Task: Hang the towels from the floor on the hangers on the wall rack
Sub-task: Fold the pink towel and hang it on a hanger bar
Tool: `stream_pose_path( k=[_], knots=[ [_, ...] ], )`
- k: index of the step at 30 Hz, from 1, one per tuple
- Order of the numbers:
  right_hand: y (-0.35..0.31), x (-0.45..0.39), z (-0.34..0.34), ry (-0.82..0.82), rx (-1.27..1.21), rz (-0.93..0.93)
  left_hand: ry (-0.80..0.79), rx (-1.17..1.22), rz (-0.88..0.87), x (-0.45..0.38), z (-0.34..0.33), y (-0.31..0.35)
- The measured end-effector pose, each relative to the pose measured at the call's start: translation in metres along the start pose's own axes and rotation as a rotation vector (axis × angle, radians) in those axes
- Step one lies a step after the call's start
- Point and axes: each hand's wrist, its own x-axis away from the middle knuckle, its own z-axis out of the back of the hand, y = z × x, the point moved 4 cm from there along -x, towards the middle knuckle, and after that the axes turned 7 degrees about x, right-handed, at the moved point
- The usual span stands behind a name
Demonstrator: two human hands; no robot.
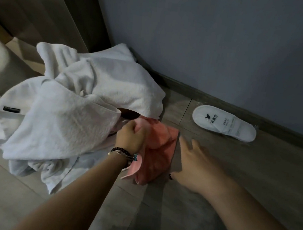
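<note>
Your two forearms come in from the bottom edge, so start there. Your left hand point(131, 138), the one with the bead bracelet point(119, 151), is fisted round a bunch of the pink towel point(154, 150), which lies crumpled on the wood floor point(233, 179) at the near right edge of the pile. Your right hand point(195, 166) is flat and spread, fingers straight, just beside the pink towel's right edge and gripping nothing.

That pink one looks thin and floppy, so I'd guess it's light and will sag wherever you lift it. Better to find a hem or two corners than keep a wad in the middle, otherwise it won't drape evenly on a hanger.

Behind it, the white towels point(76, 107) are heaped together, thick terry, probably heavier and tangled, so pull them apart one at a time. One has a small dark label point(11, 109) with writing too small to read.

Further right, by the skirting, a white slipper point(224, 123) sits in clear wrap, printed with a bird-like logo and Chinese characters I can't make out. No rack or hangers in view.
</note>
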Motion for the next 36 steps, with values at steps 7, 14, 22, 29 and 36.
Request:
stream_pose_path(
  k=[7, 14, 22, 29, 36],
  knots=[
    [0.001, -0.007, 0.017, 0.287, -0.570, 0.260, -0.292, 0.659, -0.228, 0.110, 0.055, 0.099],
    [0.057, 0.006, 0.037, 0.682, -0.838, 0.097, -0.495, 0.628, -0.116, 0.103, 0.042, 0.066],
    [0.042, 0.030, 0.062, 0.664, -1.263, 0.159, -0.452, 0.083, -0.329, 0.099, -0.015, 0.061],
    [0.040, 0.081, 0.098, 0.787, -1.625, 0.041, -0.084, 0.399, -0.245, 0.123, 0.025, 0.117],
    [0.026, 0.182, 0.162, 0.765, -1.651, -0.131, -0.046, 0.359, -0.257, 0.193, 0.121, 0.208]
  ],
)
